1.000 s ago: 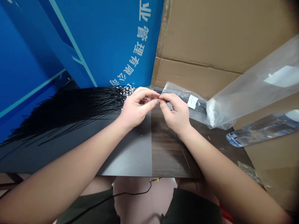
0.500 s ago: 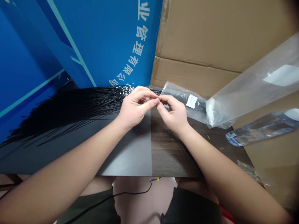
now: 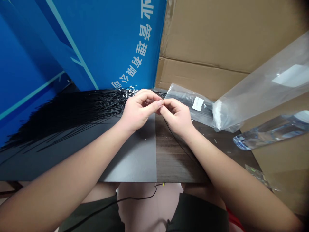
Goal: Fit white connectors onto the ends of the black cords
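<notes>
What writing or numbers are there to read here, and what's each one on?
"业管理有限公司": white characters on the blue panel, the first at the top edge.
White label on the small clear plastic bag: too blurred to read.
Pale label on the larger plastic bag: nothing legible.
White ends of the black wires: too small to tell.

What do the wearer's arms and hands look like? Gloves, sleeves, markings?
Left hand and right hand: ungloved, no rings visible. Left forearm and right forearm: no sleeves, watch, bracelet or markings seen.
</notes>
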### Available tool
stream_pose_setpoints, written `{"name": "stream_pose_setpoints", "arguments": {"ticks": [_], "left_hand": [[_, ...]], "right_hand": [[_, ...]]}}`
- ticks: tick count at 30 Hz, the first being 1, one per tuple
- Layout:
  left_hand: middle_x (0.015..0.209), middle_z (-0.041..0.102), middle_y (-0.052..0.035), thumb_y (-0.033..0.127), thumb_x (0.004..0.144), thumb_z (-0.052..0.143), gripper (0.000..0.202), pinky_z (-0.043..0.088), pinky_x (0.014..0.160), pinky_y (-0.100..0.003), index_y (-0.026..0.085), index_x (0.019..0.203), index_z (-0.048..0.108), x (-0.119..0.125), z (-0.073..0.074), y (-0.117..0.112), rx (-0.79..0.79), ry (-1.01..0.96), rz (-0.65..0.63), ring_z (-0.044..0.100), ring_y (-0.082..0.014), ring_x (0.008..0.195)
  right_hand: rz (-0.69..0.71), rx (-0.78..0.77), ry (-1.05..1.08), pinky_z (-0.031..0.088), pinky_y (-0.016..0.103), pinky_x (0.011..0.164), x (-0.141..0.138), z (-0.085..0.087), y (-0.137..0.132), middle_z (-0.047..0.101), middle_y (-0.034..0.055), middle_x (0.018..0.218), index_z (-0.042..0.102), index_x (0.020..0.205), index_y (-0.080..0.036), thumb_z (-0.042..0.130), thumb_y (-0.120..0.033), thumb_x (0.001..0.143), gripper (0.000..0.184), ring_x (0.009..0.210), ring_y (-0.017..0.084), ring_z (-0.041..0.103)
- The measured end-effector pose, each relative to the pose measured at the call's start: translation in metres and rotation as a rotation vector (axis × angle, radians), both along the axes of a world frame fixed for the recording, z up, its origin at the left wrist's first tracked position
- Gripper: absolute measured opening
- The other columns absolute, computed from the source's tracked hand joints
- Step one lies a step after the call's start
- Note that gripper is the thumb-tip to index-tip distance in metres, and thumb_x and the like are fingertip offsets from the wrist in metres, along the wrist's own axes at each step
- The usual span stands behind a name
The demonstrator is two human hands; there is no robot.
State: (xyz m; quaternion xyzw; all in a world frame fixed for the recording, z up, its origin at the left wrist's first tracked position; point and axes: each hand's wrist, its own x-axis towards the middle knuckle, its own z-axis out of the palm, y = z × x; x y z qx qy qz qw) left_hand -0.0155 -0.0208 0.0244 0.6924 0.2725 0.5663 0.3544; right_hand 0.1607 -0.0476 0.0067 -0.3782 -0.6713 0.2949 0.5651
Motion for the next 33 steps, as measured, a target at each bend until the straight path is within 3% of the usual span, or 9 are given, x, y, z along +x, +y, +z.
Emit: {"name": "stream_pose_setpoints", "arguments": {"ticks": [13,23,33], "left_hand": [[0.097,0.075,-0.0055,0.041,0.085,0.091,0.029,0.060,0.076,-0.029,0.017,0.093,0.076,0.0020,-0.0015,0.0011,-0.139,-0.088,-0.138,0.071,-0.0153,0.081],[0.099,0.077,-0.0074,0.041,0.085,0.091,0.032,0.060,0.078,-0.030,0.016,0.098,0.077,-0.0002,-0.0018,0.0042,-0.176,-0.063,-0.121,0.072,-0.0161,0.081],[0.104,0.078,-0.0091,0.042,0.087,0.087,0.029,0.058,0.079,-0.030,0.017,0.099,0.078,-0.0025,-0.0056,0.0098,-0.148,0.008,-0.083,0.070,-0.0176,0.086]], "right_hand": [[0.067,-0.047,0.133,0.059,0.033,0.073,-0.0019,-0.0028,0.0063,0.079,0.0001,0.082,0.075,0.089,-0.022,0.082,-0.039,0.092,0.019,0.076,0.015,0.073],[0.119,-0.166,0.273,0.062,0.031,0.068,-0.0027,0.0004,0.0078,0.075,0.0002,0.074,0.075,0.087,-0.019,0.087,-0.045,0.086,0.028,0.068,0.014,0.072],[0.135,-0.191,0.273,0.062,0.032,0.067,-0.0035,0.0010,0.0072,0.073,0.0000,0.073,0.073,0.086,-0.020,0.090,-0.052,0.080,0.037,0.067,0.014,0.069]]}}
